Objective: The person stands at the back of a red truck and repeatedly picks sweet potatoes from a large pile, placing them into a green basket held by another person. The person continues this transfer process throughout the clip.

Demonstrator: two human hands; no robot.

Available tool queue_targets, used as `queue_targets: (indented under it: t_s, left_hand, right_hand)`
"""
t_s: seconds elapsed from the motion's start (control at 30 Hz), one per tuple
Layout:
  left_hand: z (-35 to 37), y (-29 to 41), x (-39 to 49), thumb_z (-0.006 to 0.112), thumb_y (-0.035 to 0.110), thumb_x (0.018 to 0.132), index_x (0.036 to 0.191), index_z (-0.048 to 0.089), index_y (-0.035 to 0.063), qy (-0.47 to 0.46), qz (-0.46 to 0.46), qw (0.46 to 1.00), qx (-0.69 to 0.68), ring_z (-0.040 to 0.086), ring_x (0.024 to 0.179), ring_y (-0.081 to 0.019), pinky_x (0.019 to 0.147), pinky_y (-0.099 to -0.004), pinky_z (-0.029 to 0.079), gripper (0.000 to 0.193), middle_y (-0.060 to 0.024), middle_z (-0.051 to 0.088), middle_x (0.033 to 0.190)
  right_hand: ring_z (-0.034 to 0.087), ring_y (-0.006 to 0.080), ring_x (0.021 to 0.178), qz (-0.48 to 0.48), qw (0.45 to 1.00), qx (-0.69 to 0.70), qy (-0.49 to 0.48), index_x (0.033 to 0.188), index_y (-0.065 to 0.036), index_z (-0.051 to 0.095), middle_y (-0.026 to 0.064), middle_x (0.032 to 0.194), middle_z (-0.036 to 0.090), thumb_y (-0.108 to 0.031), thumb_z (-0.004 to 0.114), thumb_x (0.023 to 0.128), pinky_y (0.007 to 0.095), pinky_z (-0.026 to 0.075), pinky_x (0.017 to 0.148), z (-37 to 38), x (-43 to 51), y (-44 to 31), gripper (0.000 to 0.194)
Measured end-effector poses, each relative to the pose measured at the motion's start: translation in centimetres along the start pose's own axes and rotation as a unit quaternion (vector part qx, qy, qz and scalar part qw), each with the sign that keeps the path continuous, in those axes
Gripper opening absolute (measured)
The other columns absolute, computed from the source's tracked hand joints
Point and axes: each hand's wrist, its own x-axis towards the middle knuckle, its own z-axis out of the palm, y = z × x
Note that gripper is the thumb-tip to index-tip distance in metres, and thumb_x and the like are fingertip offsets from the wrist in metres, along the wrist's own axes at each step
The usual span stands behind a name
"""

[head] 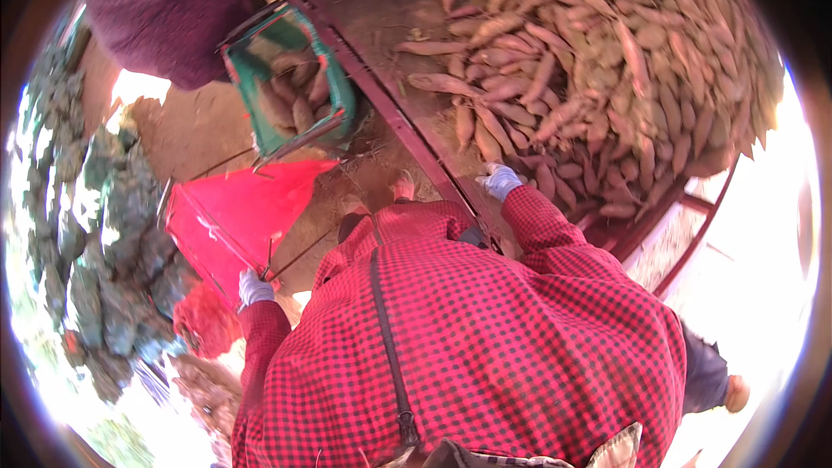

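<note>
My left hand (254, 287), in a whitish glove, is closed on the rim of a red mesh bag (240, 208), by a metal hook of the wire frame that spreads it. The bag's mouth looks stretched open. My right hand (499, 181), also gloved, is at the lower edge of a large heap of sweet potatoes (539, 78), beyond a dark red metal rail (403, 123). Its fingers are partly bent; whether they touch a root is not clear. A green mesh bag (260, 118) with several sweet potatoes inside hangs from a similar frame ahead.
A person in purple clothing (162, 13) stands at the upper left. Filled dark green bags (110, 234) are stacked at the left, near a crumpled red net (207, 318). Dark red metal bars (699, 203) edge the heap. Another person's hand (737, 394) shows at the lower right.
</note>
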Motion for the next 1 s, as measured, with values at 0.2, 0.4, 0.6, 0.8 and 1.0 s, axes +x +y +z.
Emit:
queue_targets:
  t_s: [0.2, 0.4, 0.6, 0.8, 1.0]
  left_hand:
    - [-13.9, 7.8, -3.2, 0.071, 0.042, 0.079, 0.129, 0.058, 0.0095, -0.167, -0.083, 0.960, 0.209, 0.056, 0.124, -0.0332, 0.103, -0.0438, 0.046, 0.061, -0.0152, 0.056, 0.136]
    - [-20.1, 11.5, 0.9, 0.068, 0.035, 0.083, 0.105, 0.071, 0.0075, 0.004, 0.163, 0.986, 0.020, 0.069, 0.095, -0.0306, 0.087, -0.0426, 0.053, 0.035, -0.0156, 0.071, 0.101]
    - [-22.0, 26.8, 1.0, 0.069, 0.023, 0.084, 0.122, 0.064, 0.0071, -0.006, 0.476, 0.841, -0.255, 0.066, 0.104, -0.0281, 0.092, -0.0369, 0.052, 0.041, -0.0129, 0.068, 0.113]
    - [-22.0, 40.0, 1.3, 0.069, 0.020, 0.083, 0.128, 0.061, 0.0115, -0.058, 0.591, 0.781, -0.193, 0.066, 0.105, -0.0292, 0.092, -0.0388, 0.051, 0.046, -0.0143, 0.068, 0.112]
    - [-23.2, 51.1, 1.6, 0.070, 0.021, 0.083, 0.135, 0.055, 0.0139, -0.064, 0.554, 0.804, -0.204, 0.060, 0.115, -0.0322, 0.101, -0.0405, 0.046, 0.055, -0.0159, 0.064, 0.120]
  right_hand:
    - [0.059, 0.0264, 0.113, 0.163, 0.952, 0.235, 0.106, 0.137, -0.012, 0.051, 0.0103, 0.122, 0.062, -0.024, 0.068, 0.090, 0.0406, 0.048, 0.093, 7.0, 2.9, 6.8, 0.052]
    - [0.065, 0.0257, 0.097, 0.061, 0.932, 0.177, 0.309, 0.125, -0.010, 0.061, 0.0119, 0.106, 0.067, -0.019, 0.069, 0.087, 0.0371, 0.053, 0.081, 5.3, -2.3, 6.0, 0.040]
    - [0.066, 0.0302, 0.098, 0.020, 0.874, 0.342, 0.344, 0.123, -0.007, 0.062, 0.0156, 0.108, 0.069, -0.019, 0.073, 0.084, 0.0351, 0.052, 0.086, -5.5, -5.4, 0.1, 0.042]
    - [0.048, 0.0303, 0.130, -0.095, 0.879, 0.032, 0.466, 0.126, -0.013, 0.061, 0.0136, 0.142, 0.050, -0.028, 0.072, 0.080, 0.0398, 0.037, 0.110, -16.4, 2.0, 0.7, 0.050]
    - [0.037, 0.0405, 0.136, 0.109, 0.904, 0.224, 0.348, 0.140, -0.035, 0.049, 0.0181, 0.156, 0.028, -0.046, 0.071, 0.081, 0.0514, 0.034, 0.110, -21.8, 10.8, -2.2, 0.064]
